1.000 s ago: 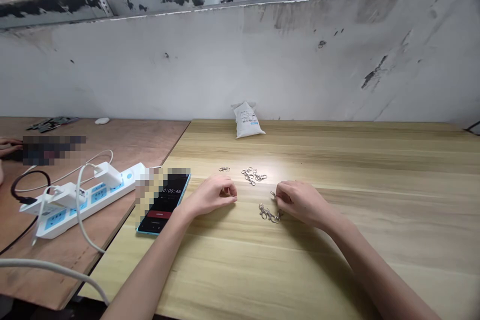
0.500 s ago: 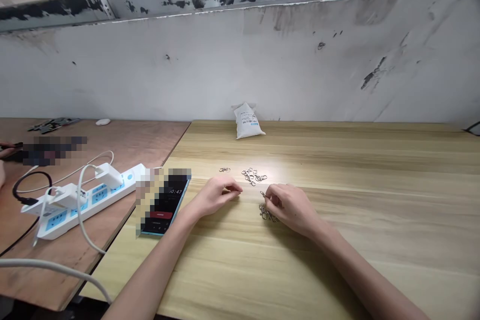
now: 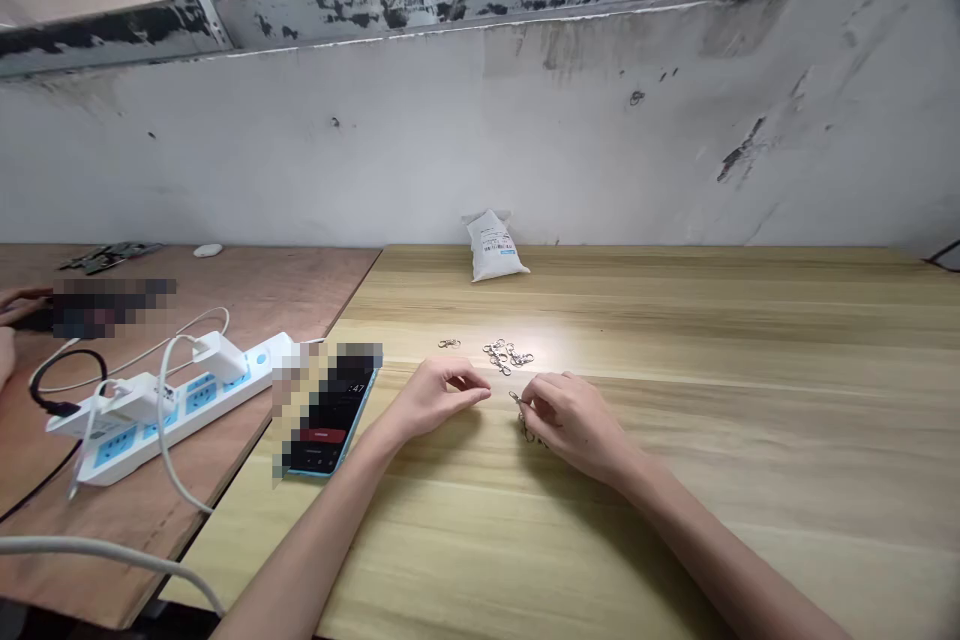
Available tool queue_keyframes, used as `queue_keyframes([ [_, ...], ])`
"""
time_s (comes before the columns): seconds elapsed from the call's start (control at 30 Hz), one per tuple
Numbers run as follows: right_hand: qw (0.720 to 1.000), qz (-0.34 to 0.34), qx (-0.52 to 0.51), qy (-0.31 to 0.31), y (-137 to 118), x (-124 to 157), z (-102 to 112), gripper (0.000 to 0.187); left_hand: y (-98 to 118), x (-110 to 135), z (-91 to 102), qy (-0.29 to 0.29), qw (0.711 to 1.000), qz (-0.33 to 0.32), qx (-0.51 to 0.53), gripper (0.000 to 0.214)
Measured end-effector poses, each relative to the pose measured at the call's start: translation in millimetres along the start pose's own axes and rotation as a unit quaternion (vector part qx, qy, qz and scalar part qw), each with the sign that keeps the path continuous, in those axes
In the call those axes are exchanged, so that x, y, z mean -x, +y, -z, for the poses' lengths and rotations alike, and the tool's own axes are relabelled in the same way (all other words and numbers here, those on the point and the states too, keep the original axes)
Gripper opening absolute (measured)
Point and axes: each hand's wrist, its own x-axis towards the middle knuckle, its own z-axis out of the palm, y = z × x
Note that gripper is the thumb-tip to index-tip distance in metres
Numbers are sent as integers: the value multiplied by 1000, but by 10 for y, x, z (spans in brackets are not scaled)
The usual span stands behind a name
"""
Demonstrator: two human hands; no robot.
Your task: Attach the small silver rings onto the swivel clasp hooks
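Observation:
My left hand (image 3: 437,396) rests on the light wooden table (image 3: 675,400) with thumb and fingers pinched together; what they hold is too small to make out. My right hand (image 3: 568,417) lies just to its right, fingers pinched on a small silver metal clasp (image 3: 515,398). A few more linked clasps (image 3: 527,432) lie partly under that hand. Farther back sits a little heap of silver clasps (image 3: 506,354), with a single clasp (image 3: 448,343) to its left.
A phone (image 3: 330,417) with a running timer lies left of my left hand. A white power strip (image 3: 161,405) with plugs and cables sits on the brown table at left. A white bag (image 3: 495,247) stands by the wall. Another person's hand (image 3: 19,302) shows at far left.
My right hand has slid left toward my left hand, carrying its clasp. My left hand shifted slightly right. The two hands are now close together.

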Motion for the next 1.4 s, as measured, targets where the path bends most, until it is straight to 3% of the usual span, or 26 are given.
queue_keyframes([
  [0.13,1000,17,4,20,0,-10,-6,13,-49,-4,-44,-14,1000,10,18,10],
  [0.3,999,29,-4,28,-1,-5,-30,12,-72,-16,-49,31,996,-57,-58,8],
  [0.57,998,41,-18,36,-26,1,-17,14,-64,-14,-78,25,998,-40,-37,6],
  [0.87,996,55,-20,62,-17,17,-21,7,-17,-28,-102,30,984,-154,-88,6],
  [1.13,997,34,1,68,-1,11,-40,12,11,5,-107,23,981,-153,-120,4],
  [1.3,997,13,38,70,-72,4,-79,37,47,5,-132,50,986,-126,-96,4],
  [1.4,995,5,55,84,-156,-2,-130,28,58,0,-172,63,989,-111,-73,4],
])
